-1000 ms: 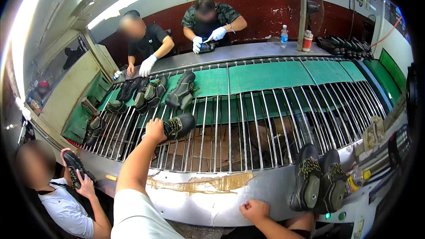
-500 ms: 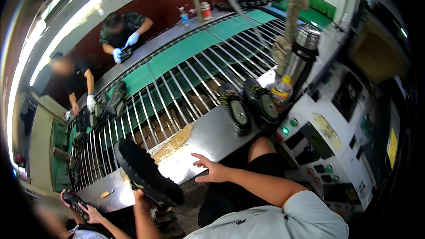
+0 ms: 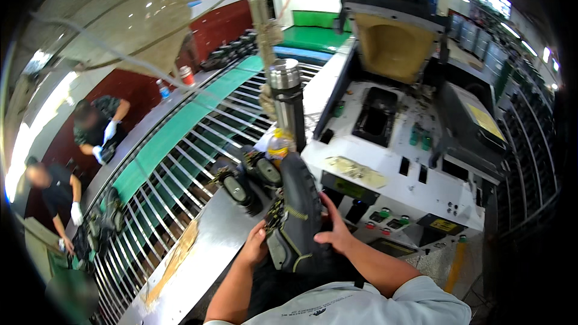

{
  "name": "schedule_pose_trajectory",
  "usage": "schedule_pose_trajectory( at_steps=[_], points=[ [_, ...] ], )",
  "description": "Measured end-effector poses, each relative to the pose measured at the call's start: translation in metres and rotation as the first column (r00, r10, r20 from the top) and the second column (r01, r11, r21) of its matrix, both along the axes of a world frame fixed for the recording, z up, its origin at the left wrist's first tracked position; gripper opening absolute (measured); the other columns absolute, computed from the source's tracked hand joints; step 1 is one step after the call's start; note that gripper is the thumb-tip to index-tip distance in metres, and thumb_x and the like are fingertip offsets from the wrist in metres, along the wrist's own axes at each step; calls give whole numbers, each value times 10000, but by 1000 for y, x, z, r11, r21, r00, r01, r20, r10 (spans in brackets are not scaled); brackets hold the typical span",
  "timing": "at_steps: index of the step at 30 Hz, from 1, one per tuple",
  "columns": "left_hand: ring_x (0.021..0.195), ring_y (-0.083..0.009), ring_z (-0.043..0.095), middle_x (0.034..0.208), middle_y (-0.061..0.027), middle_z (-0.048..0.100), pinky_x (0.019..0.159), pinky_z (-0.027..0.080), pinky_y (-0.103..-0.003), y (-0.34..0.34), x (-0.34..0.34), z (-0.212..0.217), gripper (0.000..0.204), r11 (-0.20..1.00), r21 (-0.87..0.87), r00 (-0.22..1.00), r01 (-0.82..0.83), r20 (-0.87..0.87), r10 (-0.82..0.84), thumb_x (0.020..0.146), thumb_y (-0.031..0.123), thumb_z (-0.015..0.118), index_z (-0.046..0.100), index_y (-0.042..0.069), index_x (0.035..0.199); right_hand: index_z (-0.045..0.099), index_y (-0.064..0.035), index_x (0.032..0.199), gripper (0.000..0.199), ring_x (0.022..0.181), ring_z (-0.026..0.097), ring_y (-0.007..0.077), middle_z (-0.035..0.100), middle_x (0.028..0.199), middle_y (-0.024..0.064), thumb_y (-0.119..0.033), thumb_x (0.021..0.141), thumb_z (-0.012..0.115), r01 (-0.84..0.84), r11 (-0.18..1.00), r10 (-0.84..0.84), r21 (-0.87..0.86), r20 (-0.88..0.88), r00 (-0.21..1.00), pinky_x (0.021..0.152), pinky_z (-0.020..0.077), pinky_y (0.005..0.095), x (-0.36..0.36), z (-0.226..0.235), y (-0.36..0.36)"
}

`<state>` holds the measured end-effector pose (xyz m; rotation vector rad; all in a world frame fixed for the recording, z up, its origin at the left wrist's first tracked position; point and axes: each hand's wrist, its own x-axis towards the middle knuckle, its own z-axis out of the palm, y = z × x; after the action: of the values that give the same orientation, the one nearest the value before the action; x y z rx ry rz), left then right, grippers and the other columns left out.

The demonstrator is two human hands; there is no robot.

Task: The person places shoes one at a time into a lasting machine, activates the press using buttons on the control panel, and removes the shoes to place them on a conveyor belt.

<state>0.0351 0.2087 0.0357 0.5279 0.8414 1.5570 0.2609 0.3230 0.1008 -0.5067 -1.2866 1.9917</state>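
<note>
Shoe: moved from left hand alone into both hands.
Left hand: pinching its laced side.
Right hand: gripping its sole side.
Beyond: yellow-capped bottle.

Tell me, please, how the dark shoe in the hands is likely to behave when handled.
The dark shoe likely resists bending, given its thick sole. That ridged edge should grip rather than slide. The exposed laces might snag.

On the dark-grey laced shoe we see a matt upper and a ridged, rubbery sole; round metal rods gleam, the silver metal bench looks smooth, and the flat green strip, blurred, may be cloth.
</note>
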Motion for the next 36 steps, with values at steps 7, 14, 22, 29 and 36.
schedule_pose_trajectory(
  at_steps=[7,14,22,29,36],
  points=[
    [1026,-352,505,1068,-176,542,870,428,-438,93,-107,-26,512,679,468,-368,-566,-880,300,698,284,781,566,44,1096,256,-87,1485,987,1013,591,235,550,1209,161,-155,603,693,588,804,-593,88,41,804,852,493,333,87,13,137],
    [1141,-345,452,1225,-176,426,991,387,-416,135,-145,-30,487,612,-153,403,-776,-866,295,607,160,738,572,102,1061,291,-53,1471,997,1110,564,298,522,1303,201,-208,595,741,667,507,-861,546,353,366,922,453,358,101,84,324],
    [1024,-302,508,1135,-140,453,909,436,-376,137,-134,-35,440,623,-186,513,-759,-761,397,560,52,701,590,103,983,246,-29,1471,1112,1250,484,371,424,1404,261,-475,565,711,292,689,-635,664,746,-199,1016,412,430,65,64,431],
    [1023,-263,528,1145,-133,481,911,433,-349,124,-130,-54,475,582,-156,487,-798,-736,471,615,71,701,592,73,1078,226,-48,1484,986,1250,485,370,471,1370,247,-558,728,601,195,757,-589,623,781,-209,1023,406,440,37,51,414],
    [1137,-251,490,1291,-152,490,1012,356,-324,107,-54,-56,567,511,-58,447,-858,-576,685,856,78,527,362,2,1393,359,-38,1428,723,1272,435,366,427,1416,187,-508,897,501,-37,590,-807,807,587,-61,1023,401,416,76,22,328]
  ],
)
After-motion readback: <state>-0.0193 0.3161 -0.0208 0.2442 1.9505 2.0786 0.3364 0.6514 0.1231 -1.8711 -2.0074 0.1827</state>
